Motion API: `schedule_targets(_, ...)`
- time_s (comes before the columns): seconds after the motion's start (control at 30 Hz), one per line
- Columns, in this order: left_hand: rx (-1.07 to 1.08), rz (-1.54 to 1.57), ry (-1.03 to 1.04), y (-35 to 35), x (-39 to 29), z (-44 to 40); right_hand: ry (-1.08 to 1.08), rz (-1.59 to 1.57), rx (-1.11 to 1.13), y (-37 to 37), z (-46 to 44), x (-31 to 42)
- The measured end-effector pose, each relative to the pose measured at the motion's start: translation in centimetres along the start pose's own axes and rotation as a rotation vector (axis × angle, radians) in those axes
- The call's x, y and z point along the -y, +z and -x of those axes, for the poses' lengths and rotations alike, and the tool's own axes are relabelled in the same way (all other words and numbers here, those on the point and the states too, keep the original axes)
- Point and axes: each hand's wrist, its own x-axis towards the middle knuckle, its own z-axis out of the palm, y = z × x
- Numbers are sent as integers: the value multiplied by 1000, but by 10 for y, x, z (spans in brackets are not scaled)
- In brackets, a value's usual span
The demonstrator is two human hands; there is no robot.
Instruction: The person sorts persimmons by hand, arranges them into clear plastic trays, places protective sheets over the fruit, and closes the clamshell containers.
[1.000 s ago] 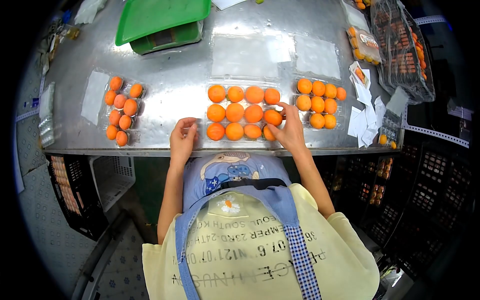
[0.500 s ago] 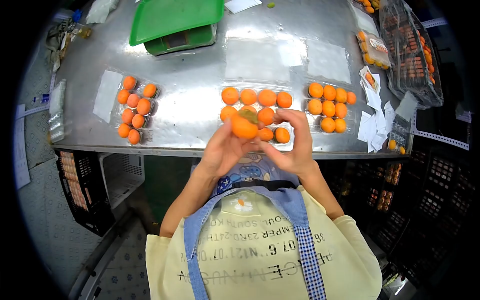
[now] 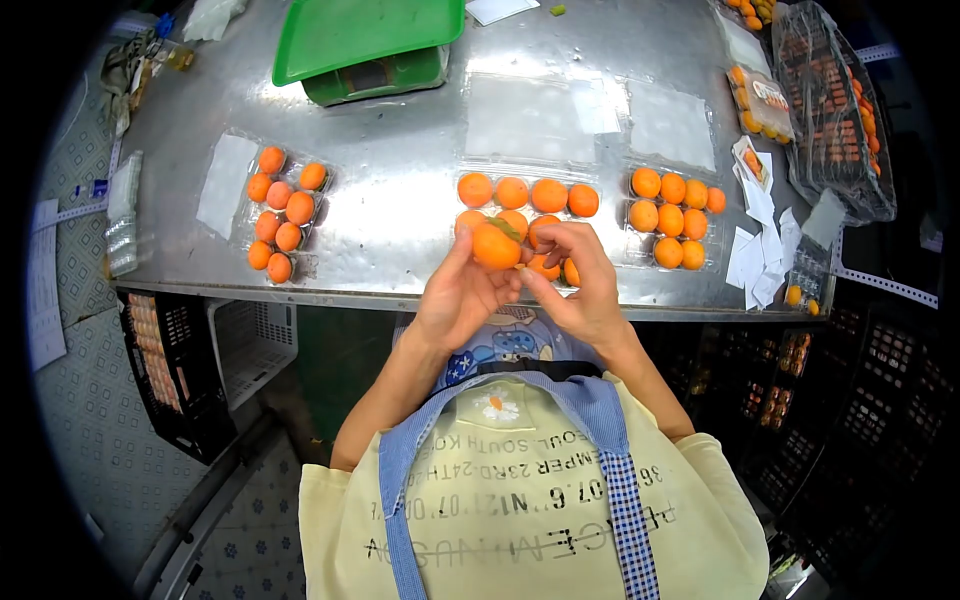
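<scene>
An orange persimmon (image 3: 496,247) with a green calyx is pinched in my left hand (image 3: 455,296), its calyx turned up and away. My right hand (image 3: 582,283) is just to the right of the fruit, thumb and forefinger curved and apart. Its thumb tip comes close to my left fingertips; I cannot tell if they touch. Right beyond my hands is an open clear plastic tray (image 3: 530,208) with rows of persimmons, partly hidden by the hands. To the right, another filled tray (image 3: 680,220) lies open on the metal table (image 3: 380,180).
A third tray of persimmons (image 3: 290,235) is at the left. Green trays (image 3: 370,40) are stacked at the back. Paper slips (image 3: 762,260), a closed pack (image 3: 762,105) and a plastic-covered crate (image 3: 832,110) occupy the right side. Crates (image 3: 165,370) stand below the table's left edge.
The view has shifted slightly, so the table things appear further right. The persimmon has been turned a little in my left hand, and my right fingers remain beside it.
</scene>
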Motion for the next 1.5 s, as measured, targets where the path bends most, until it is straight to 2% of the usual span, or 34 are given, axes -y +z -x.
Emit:
schedule_targets(0.3,-167,-213,55,21,2,0,137,12,48,7,-1,0)
schedule_targets(0.4,-158,-276,63,12,9,-1,255,-87,110,6,2,-3)
schedule_targets(0.6,-76,-264,-47,4,7,0,377,-415,75,9,10,-21)
schedule_targets(0.7,-60,-262,-104,10,4,0,616,-580,89,4,9,-19)
schedule_targets(0.97,-15,-232,-138,6,7,-3,620,-607,80,2,6,-18)
schedule_targets(1.07,-104,-269,-89,14,8,-4,605,-552,52,3,7,-22)
schedule_targets(1.17,-43,-206,-57,12,7,-2,626,-582,25,0,7,-30)
schedule_targets(1.37,-111,-432,30,9,9,-4,652,-632,10,-5,9,-35)
schedule_targets(1.5,-99,-357,-26,5,8,-6,660,-618,35,-6,12,-31)
